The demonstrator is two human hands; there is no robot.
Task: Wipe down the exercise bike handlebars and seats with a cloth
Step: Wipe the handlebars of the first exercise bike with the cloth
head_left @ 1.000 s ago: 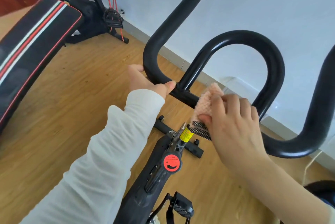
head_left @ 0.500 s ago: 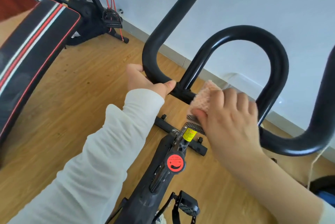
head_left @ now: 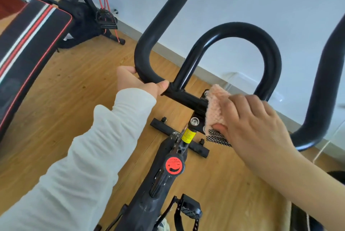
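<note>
Head camera, looking down. Gripping the lower left bend of the black handlebars (head_left: 147,47) with the left hand (head_left: 138,83), fingers and thumb wrapped round the tube. Pinching a peach cloth (head_left: 214,107) in the right hand (head_left: 253,124), thumb beneath, fingers on top, and pressing it against the right end of the centre crossbar (head_left: 188,98). Below, a red knob (head_left: 174,164) and a pedal (head_left: 190,210) over wood floor (head_left: 74,90); at left, a striped bench (head_left: 28,40).
</note>
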